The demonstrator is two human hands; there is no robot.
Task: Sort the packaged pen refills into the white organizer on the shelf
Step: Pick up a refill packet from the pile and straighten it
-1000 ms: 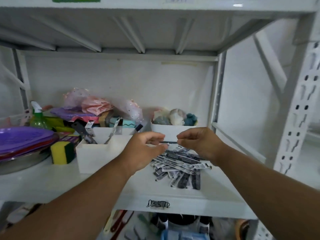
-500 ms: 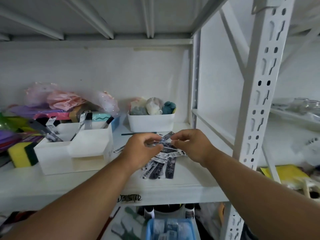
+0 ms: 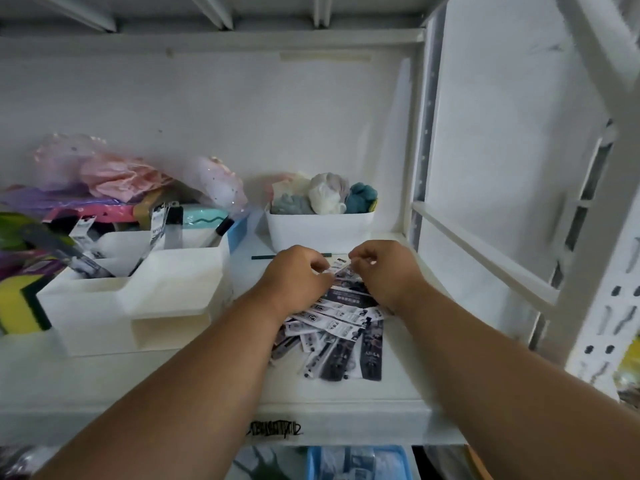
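Refill packets [image 3: 337, 332] lie in a loose, overlapping heap on the white shelf [image 3: 214, 386], right of the white organizer [image 3: 138, 292] and in front of a white bin [image 3: 320, 228] stuffed with bundled cloths. I have both hands over the far end of that heap. My left hand [image 3: 294, 271] has its fingers curled inward, and my right hand [image 3: 381, 268] is curled the same way, the two nearly meeting at the fingertips. Between them a single packet [image 3: 341, 268] stands up off the pile, and both hands appear to pinch it, the left at its near edge and the right at its top, though blur keeps me from seeing exactly where each finger lands. Behind my hands a thin dark pen or refill [image 3: 263, 257] lies flat on the shelf, just in front of the bin. The organizer has several compartments; a few packaged refills [image 3: 166, 223] already stand tilted in its rear sections, while the front tray looks bare from this angle. Left of the organizer sits a yellow and green sponge [image 3: 19, 303], and behind it a jumble of pink and purple plastic bags [image 3: 110, 174]. A white upright post [image 3: 602, 244] with punched slots frames the right side, and a blue tray [image 3: 360, 462] shows on the level below.
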